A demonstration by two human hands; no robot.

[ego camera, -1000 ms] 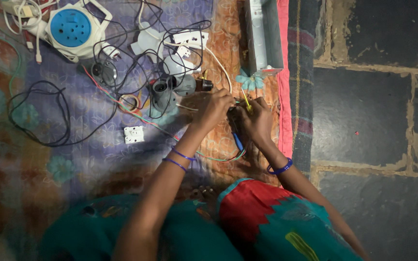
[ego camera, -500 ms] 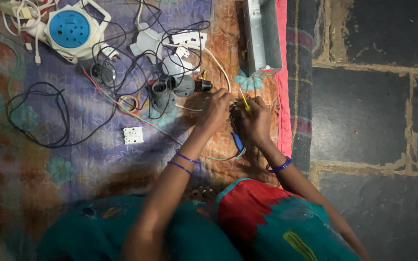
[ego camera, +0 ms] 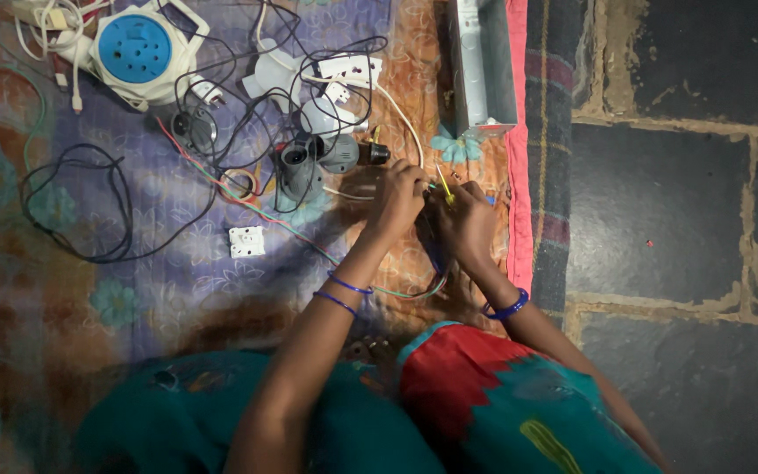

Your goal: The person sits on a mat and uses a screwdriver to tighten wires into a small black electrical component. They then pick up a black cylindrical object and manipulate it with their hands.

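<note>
My left hand (ego camera: pixel 396 200) and my right hand (ego camera: pixel 467 224) meet over the orange patterned cloth (ego camera: pixel 414 53), fingertips pinched together. A thin yellow tool (ego camera: pixel 443 186) sticks up between them, and my right hand seems to hold it. My left hand grips thin wires: a white wire (ego camera: pixel 344 191) leads into it from the left. A red and green wire pair (ego camera: pixel 265 215) runs under my left forearm. A blue piece (ego camera: pixel 432 254) shows beneath my hands; what it is I cannot tell.
A blue and white extension reel (ego camera: pixel 135 48) lies at top left. Grey lamp holders (ego camera: pixel 302 167), a white power strip (ego camera: pixel 348 68), black cable loops (ego camera: pixel 89 206) and a small white switch (ego camera: pixel 246 240) lie nearby. A metal box (ego camera: pixel 482 61) sits at top. Stone floor (ego camera: pixel 677 202) lies right.
Both hands stay pinched together at the same spot, with only small finger movements. The yellow tool has tilted slightly.
</note>
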